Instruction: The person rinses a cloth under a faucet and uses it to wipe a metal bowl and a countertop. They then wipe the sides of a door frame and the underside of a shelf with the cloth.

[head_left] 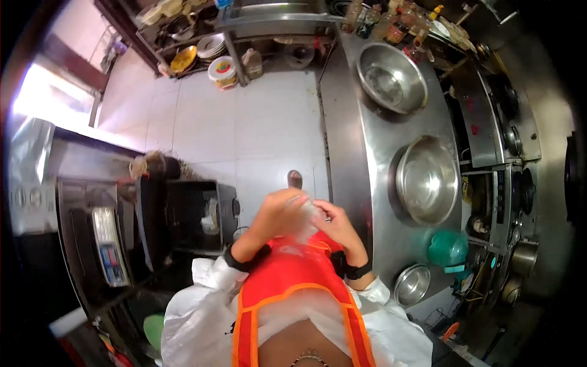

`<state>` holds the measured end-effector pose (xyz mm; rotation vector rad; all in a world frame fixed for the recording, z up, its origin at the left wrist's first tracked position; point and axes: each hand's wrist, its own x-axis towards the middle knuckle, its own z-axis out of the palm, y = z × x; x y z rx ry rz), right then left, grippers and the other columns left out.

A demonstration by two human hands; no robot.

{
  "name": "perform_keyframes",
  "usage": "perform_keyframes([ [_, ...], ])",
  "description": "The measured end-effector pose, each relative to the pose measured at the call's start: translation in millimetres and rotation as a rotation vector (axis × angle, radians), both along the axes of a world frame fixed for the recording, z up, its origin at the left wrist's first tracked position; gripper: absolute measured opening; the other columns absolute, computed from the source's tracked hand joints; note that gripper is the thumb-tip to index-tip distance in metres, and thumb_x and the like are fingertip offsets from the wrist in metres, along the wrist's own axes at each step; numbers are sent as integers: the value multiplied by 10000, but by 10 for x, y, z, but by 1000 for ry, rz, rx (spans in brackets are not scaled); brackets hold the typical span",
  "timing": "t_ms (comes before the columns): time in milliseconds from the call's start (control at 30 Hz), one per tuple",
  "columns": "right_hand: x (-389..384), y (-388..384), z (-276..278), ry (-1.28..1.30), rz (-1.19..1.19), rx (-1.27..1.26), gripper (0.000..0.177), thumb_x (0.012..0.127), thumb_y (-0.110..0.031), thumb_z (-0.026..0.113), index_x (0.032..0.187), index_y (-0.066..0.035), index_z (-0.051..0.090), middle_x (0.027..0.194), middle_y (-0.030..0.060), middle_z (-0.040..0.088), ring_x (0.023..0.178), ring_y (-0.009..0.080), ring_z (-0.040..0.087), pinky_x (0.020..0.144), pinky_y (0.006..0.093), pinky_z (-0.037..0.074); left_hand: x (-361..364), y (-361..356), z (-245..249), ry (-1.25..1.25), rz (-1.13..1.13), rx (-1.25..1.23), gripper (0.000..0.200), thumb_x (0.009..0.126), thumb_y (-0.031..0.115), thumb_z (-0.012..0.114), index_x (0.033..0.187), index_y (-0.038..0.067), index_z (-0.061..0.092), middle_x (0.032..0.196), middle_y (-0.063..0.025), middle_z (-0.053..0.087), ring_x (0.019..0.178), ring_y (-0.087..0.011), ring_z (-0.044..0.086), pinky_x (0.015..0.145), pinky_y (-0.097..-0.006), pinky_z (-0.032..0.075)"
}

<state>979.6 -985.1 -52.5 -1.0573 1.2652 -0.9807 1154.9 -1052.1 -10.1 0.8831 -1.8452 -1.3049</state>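
Head view: a clear filmy piece (309, 211), too blurred to be identified, is held just beside the steel worktop (376, 140), with the grip of the left hand (278, 215) and that of the right hand (337, 225) both closed on it. The handling is judged to be midway, since the piece has not been set down anywhere and the large bowl (428, 180) sunk in the worktop appears empty.

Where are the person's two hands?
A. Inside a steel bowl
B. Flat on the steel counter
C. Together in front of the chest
C: the left hand and right hand meet above the orange apron, off the steel counter.
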Motion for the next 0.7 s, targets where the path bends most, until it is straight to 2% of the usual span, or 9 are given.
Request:
perform_keyframes([
  [67,-107,-516,-65,110,194,1,310,757,-90,612,1047,-19,530,830,-9,529,743,57,474,651,193,401,-36,-438,-32,-51,-26,-76,153,843,97,499,865,-36,571,682,-59,582,619,-73,542,541,-213,442],
  [133,-96,-1080,37,178,162,-49,276,762,-63,599,1029,-21,544,786,-11,513,699,62,471,595,193,396,-61,-846,-17,-73,-27,384,162,854,108,489,867,-28,576,687,-40,590,612,-54,539,542,-205,439],
  [233,-126,-1885,259,204,189,-285,251,787,-48,558,1037,-71,559,757,11,507,647,81,451,588,215,394,-58,-1459,244,-272,43,175,156,829,116,513,894,3,599,745,-109,620,620,-161,601,554,-257,459],
  [267,-143,-2173,327,208,203,-303,251,787,-48,558,1037,-71,559,757,11,507,647,81,451,588,215,394,-36,-1666,274,-369,87,25,161,820,121,521,907,15,606,767,-139,622,634,-210,617,565,-279,466],
  [300,-132,-2410,392,189,244,-245,240,791,-52,554,1031,-73,561,769,13,520,660,82,468,600,219,401,-2,-1844,275,-388,107,68,174,796,115,534,932,38,612,815,-160,610,696,-283,611,605,-304,470],
  [533,369,-3821,-151,-89,547,-13,420,772,3,525,1174,-54,419,823,43,545,735,107,508,673,243,428,329,-2975,67,-417,169,52,171,787,107,537,932,61,614,819,-136,611,712,-263,605,627,-304,469],
  [600,575,-4199,-375,-51,589,-190,485,738,54,504,1195,-59,389,871,60,563,792,134,539,687,264,435,407,-3339,-47,-385,166,60,168,788,111,538,929,57,613,809,-132,613,698,-262,604,620,-302,468],
  [667,789,-4565,-565,-134,485,-356,416,712,69,492,1113,-34,461,848,112,572,748,193,549,673,296,431,523,-3792,-155,-365,133,46,166,790,115,539,926,54,613,798,-128,615,684,-262,602,612,-301,467],
  [700,792,-4807,-558,12,549,-376,327,722,41,495,1040,-30,501,820,134,572,727,220,551,660,307,430,561,-4051,-224,-391,116,23,153,791,119,541,907,54,617,785,-127,615,670,-264,600,604,-301,466],
])
